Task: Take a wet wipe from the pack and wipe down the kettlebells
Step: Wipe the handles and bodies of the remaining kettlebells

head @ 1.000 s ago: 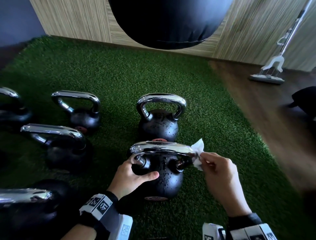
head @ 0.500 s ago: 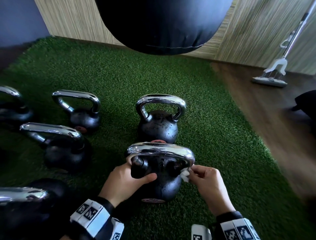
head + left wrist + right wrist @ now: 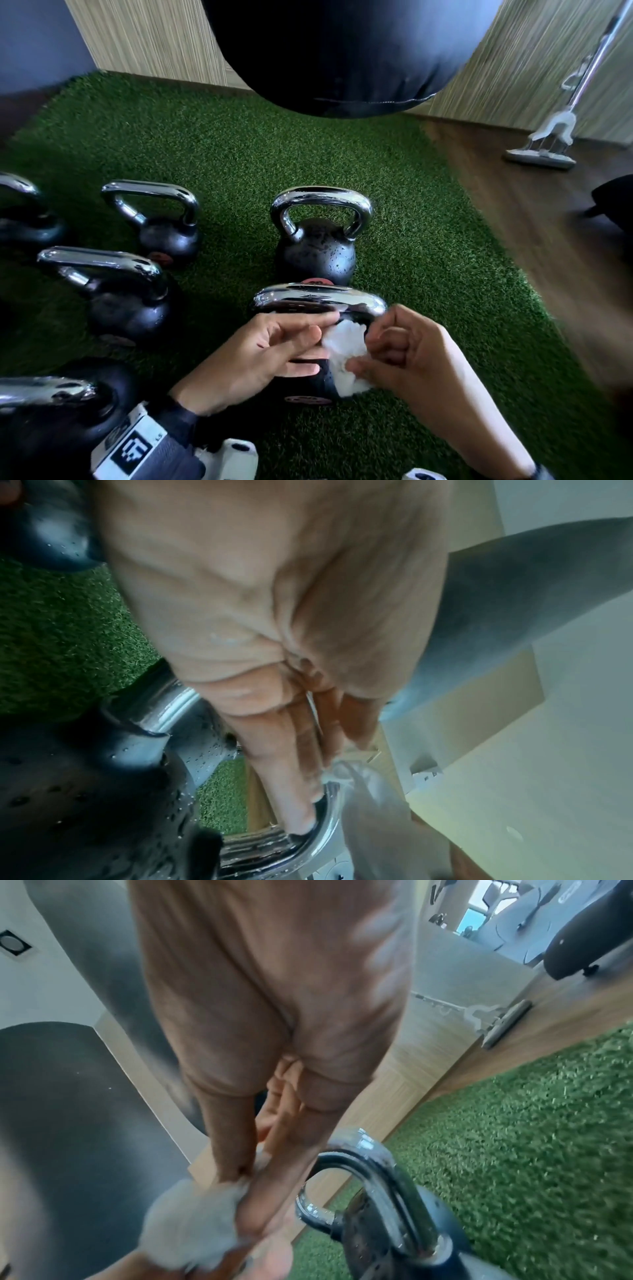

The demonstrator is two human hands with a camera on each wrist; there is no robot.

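With the right hand (image 3: 404,353) pinching the bunched wet wipe (image 3: 346,346) and the left hand (image 3: 267,349) touching it straight-fingered, a loose handover could drop it from the near kettlebell (image 3: 318,301) onto the turf (image 3: 445,274).

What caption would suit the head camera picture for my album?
Right hand grips a crumpled wipe in front of the nearest kettlebell on green turf; left hand touches it.

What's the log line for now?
left hand: touches wet wipe | right hand: grips wet wipe | nearest kettlebell: upright on turf
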